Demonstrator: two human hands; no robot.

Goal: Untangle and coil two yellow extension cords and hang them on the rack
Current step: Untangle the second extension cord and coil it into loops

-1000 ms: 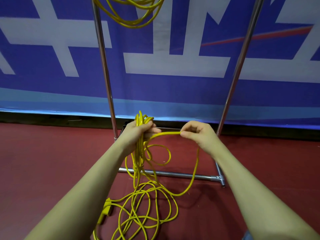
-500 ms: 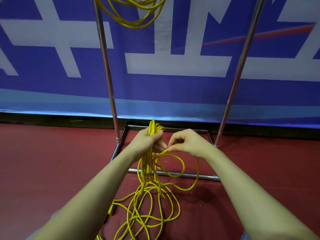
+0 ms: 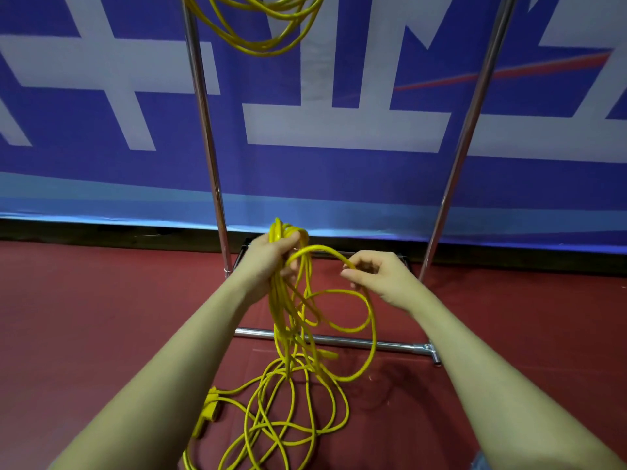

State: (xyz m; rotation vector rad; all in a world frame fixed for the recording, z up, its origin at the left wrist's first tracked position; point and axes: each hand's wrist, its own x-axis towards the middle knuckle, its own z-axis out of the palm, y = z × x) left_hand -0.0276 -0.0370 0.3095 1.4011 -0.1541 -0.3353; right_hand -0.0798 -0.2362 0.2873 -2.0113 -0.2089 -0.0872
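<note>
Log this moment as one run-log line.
left hand: grips coiled loops | right hand: pinches next loop | second cord: mostly on floor | first cord: hanging on rack

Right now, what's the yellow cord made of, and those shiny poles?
The yellow cord looks like rubbery plastic, smooth and slightly glossy: it bends in soft loops. The poles of the rack look like polished metal, likely steel or chrome: silvery, with bright reflections along them.

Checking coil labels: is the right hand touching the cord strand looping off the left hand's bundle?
Touching. The head view shows the right hand pinching the yellow cord strand at its fingertips, with no gap; the left hand grips the coiled bundle.
</note>
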